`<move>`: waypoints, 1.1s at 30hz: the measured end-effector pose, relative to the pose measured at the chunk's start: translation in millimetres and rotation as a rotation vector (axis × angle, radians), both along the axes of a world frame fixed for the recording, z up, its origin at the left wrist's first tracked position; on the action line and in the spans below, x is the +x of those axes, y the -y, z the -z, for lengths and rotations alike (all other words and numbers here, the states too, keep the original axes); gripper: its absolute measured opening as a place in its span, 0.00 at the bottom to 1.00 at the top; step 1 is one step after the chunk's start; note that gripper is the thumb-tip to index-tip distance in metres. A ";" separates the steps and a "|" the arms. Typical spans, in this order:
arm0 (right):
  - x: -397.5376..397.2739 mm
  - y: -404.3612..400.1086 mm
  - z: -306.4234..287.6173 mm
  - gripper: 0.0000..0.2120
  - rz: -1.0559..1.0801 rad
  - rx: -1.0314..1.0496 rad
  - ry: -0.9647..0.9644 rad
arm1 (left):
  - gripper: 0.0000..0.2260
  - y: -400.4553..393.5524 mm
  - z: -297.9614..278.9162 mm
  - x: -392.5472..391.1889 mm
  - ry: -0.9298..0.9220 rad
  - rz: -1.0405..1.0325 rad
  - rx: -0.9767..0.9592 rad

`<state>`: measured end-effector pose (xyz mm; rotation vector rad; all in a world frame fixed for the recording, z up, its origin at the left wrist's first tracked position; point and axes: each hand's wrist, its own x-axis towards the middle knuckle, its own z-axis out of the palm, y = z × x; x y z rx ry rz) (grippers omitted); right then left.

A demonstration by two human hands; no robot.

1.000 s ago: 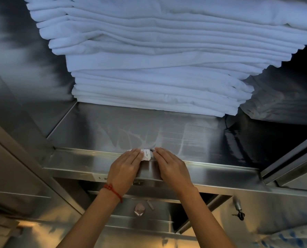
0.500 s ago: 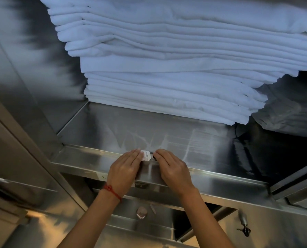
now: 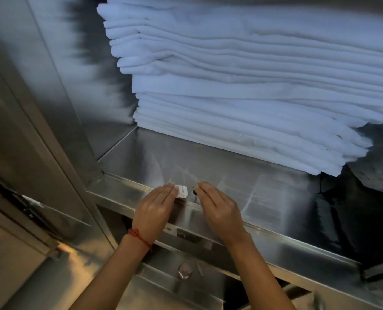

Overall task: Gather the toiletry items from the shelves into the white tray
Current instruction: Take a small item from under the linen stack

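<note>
Left hand (image 3: 155, 204) fingers pinch small white sachet (image 3: 181, 190); right hand (image 3: 217, 206) pinches something dark, unidentifiable — light grip, either could drop off the shelf (image 3: 264, 198) lip.

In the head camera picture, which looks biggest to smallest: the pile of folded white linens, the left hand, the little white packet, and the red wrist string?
1. Pile of folded white linens, by far.
2. Left hand.
3. Red wrist string and little white packet: both look small and alike, and the hand hides part of the packet, so I won't rank them.
</note>
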<state>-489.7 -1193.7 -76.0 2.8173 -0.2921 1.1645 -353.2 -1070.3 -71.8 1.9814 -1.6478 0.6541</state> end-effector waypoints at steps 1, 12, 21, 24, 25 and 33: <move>2.0 0.7 -0.3 0.22 -0.020 -0.002 0.005 | 0.26 -1.3 -1.1 0.1 0.001 -0.011 -0.003; 32.3 -2.9 -11.1 0.15 -0.190 -0.063 0.080 | 0.23 -24.2 -18.5 4.2 -0.009 -0.140 -0.055; 62.0 -32.2 -28.1 0.09 -0.270 -0.111 0.137 | 0.24 -58.2 -21.2 26.2 0.000 -0.213 -0.064; 72.3 -45.7 -29.0 0.13 -0.293 -0.107 0.125 | 0.23 -76.5 -24.1 33.3 0.010 -0.228 -0.096; 76.0 -51.0 -29.7 0.14 -0.303 -0.104 0.124 | 0.23 -83.3 -25.7 35.1 0.015 -0.235 -0.108; 102.4 -105.9 -39.2 0.11 -0.386 -0.104 0.173 | 0.22 -143.0 -36.4 51.6 0.070 -0.289 -0.163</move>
